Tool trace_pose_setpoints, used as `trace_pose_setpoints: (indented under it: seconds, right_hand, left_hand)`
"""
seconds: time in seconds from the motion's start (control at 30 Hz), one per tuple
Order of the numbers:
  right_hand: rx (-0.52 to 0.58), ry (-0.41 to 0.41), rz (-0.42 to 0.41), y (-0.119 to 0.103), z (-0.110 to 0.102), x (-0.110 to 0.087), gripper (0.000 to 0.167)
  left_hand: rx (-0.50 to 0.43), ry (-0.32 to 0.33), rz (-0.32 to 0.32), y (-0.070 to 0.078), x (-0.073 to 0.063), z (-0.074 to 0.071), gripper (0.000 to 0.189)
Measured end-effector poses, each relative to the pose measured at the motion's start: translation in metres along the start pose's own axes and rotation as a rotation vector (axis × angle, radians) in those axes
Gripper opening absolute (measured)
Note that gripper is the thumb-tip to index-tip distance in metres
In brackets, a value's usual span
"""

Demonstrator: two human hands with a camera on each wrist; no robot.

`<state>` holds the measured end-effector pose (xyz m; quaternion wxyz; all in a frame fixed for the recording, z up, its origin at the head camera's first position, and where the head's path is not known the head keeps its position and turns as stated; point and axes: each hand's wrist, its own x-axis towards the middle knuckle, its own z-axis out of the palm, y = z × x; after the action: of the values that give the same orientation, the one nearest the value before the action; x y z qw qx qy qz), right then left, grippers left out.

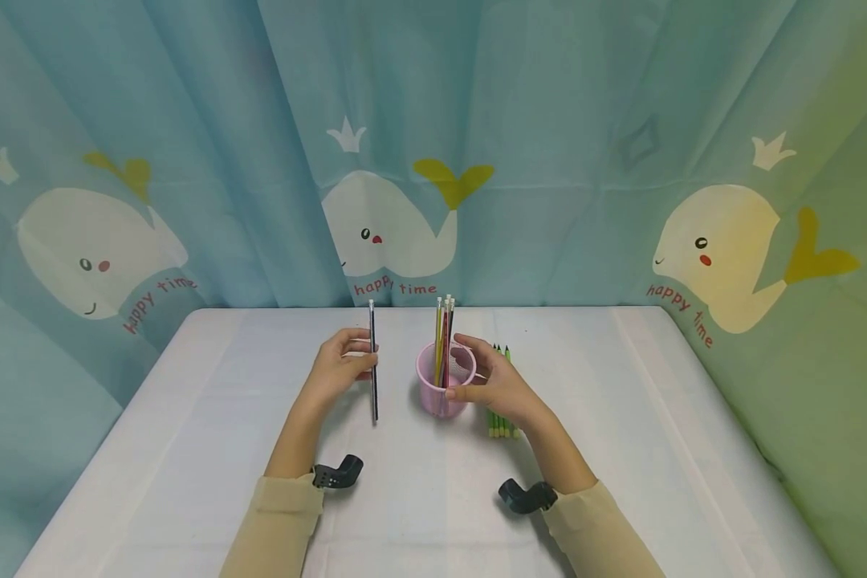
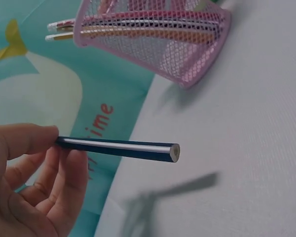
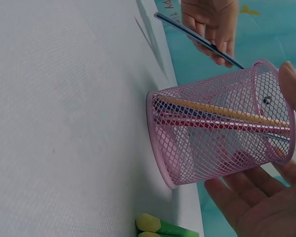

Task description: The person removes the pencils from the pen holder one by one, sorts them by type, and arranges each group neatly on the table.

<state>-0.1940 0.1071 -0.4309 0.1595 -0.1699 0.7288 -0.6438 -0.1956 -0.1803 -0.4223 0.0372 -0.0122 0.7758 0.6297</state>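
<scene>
A dark blue pencil [image 1: 374, 393] with a white eraser end stands upright in the air, pinched between the thumb and fingers of my left hand [image 1: 338, 368]. Its flat unsharpened end shows in the left wrist view [image 2: 174, 152]. To its right is a pink mesh pencil cup [image 1: 432, 396], which my right hand [image 1: 504, 387] holds near the rim, thumb on the near side and fingers around the far side. Inside the cup lean several pencils [image 3: 222, 112], yellow, red and dark blue, their white eraser ends sticking out above the rim.
Several green pencils [image 1: 502, 425] lie side by side on the white table [image 1: 592, 401], partly behind my right hand and wrist, points away from me. A blue-green curtain [image 1: 563, 241] with whale prints hangs along the table's far edge.
</scene>
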Motion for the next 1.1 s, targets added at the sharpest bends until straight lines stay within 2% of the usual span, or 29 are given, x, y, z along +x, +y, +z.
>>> trace_pose_setpoints:
  seconds: [0.17, 0.47, 0.73, 0.93, 1.1]
  right_hand:
    - [-0.001, -0.004, -0.004, 0.003, 0.0, 0.001, 0.1]
    - [-0.042, 0.013, -0.016, 0.01, 0.002, 0.003, 0.086]
    - [-0.031, 0.01, -0.017, 0.011, 0.002, 0.003, 0.085]
    - [-0.03, 0.014, -0.008, 0.011, 0.002, 0.003, 0.085]
    - [-0.037, 0.013, -0.004, 0.012, 0.002, 0.002, 0.085]
  left_hand:
    - [0.065, -0.018, -0.037, -0.006, 0.003, 0.0, 0.043]
    - [0.135, -0.052, -0.065, -0.019, 0.006, 0.0, 0.044]
    - [0.275, -0.02, -0.099, -0.027, 0.007, 0.006, 0.043]
    - [0.344, 0.012, -0.135, -0.031, 0.006, 0.01, 0.043]
    - [0.39, 0.026, -0.117, -0.032, 0.005, 0.014, 0.047]
